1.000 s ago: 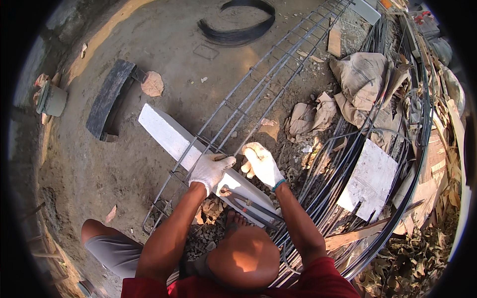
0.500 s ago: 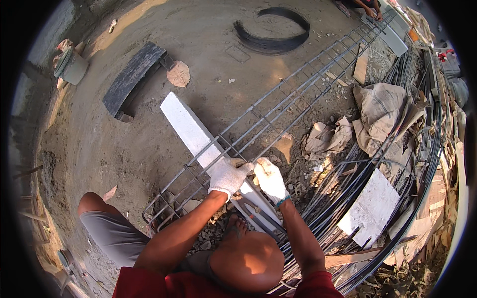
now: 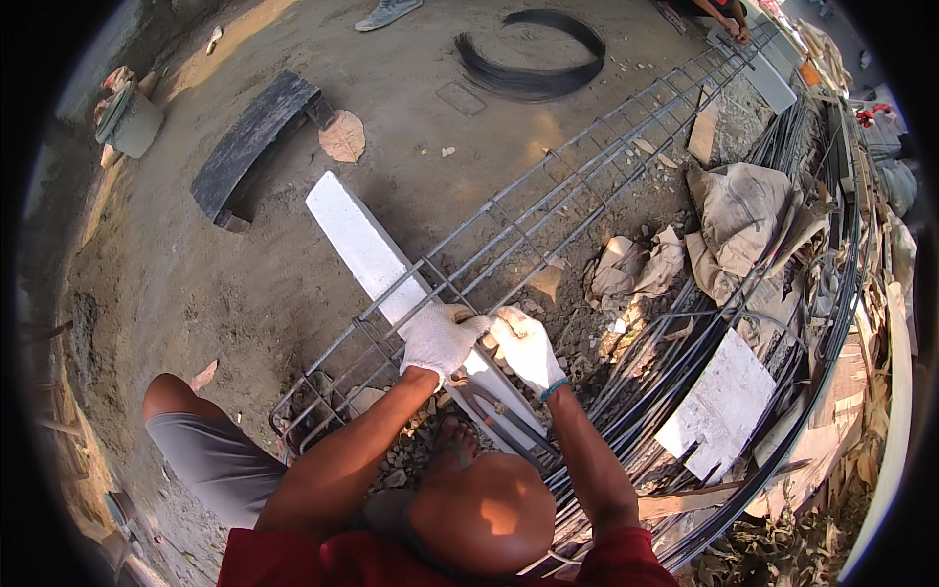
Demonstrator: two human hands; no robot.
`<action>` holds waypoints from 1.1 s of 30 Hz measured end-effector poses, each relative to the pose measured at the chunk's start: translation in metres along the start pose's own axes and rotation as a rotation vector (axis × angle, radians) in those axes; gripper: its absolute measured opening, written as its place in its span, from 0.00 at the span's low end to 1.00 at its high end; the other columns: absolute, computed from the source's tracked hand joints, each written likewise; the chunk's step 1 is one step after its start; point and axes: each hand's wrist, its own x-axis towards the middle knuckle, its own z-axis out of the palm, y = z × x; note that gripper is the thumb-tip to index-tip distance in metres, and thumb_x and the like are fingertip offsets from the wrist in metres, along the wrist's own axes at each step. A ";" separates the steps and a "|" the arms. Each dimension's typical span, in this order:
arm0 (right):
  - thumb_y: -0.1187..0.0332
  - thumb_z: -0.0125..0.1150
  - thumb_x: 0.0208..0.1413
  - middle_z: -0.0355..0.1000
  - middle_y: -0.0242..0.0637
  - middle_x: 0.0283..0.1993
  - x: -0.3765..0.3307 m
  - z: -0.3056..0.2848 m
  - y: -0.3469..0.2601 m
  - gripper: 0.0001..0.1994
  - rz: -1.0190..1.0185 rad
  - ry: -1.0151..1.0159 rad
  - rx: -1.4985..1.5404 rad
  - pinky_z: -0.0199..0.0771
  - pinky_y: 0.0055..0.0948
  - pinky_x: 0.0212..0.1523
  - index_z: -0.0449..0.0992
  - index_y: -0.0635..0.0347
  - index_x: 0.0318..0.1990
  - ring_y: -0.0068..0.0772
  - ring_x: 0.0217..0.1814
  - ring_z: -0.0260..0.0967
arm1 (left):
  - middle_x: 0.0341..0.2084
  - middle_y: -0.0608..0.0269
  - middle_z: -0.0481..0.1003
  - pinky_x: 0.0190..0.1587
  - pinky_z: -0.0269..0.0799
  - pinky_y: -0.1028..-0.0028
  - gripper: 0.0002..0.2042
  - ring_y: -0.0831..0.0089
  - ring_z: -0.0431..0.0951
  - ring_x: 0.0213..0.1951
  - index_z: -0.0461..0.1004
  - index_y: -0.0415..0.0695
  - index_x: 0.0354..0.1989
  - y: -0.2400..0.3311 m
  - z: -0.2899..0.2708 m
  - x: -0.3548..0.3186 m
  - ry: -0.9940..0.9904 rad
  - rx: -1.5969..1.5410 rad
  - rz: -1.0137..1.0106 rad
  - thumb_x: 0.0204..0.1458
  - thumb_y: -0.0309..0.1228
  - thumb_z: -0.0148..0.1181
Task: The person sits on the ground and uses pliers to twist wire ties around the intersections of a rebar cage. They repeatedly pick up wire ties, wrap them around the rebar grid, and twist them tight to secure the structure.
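My left hand and my right hand, both in white knit gloves, meet at the near part of a steel rebar cage. Thumbs and fingertips are pinched together at the bars; whatever they grip is too small or hidden to make out. Under the cage a long white block lies crosswise, running beneath my left hand. On its near end, below my hands, rests a two-handled tool that looks like pincers.
Long loose steel bars and a white board lie right, near crumpled sacks. A coil of dark wire, a dark wooden bench and a bucket stand farther off. Another person's hands are at the cage's far end.
A shoe of another person has come into view at the top edge. My hands stay pinched together at the same spot on the cage; the whole view has shifted slightly.
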 end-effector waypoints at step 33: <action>0.67 0.73 0.51 0.84 0.45 0.57 0.155 0.114 -0.137 0.20 -0.138 -0.632 -1.645 0.82 0.49 0.56 0.89 0.54 0.54 0.52 0.57 0.83 | 0.45 0.64 0.84 0.44 0.74 0.72 0.16 0.75 0.81 0.42 0.81 0.41 0.57 -0.034 -0.024 0.035 -0.140 -0.127 0.081 0.63 0.32 0.70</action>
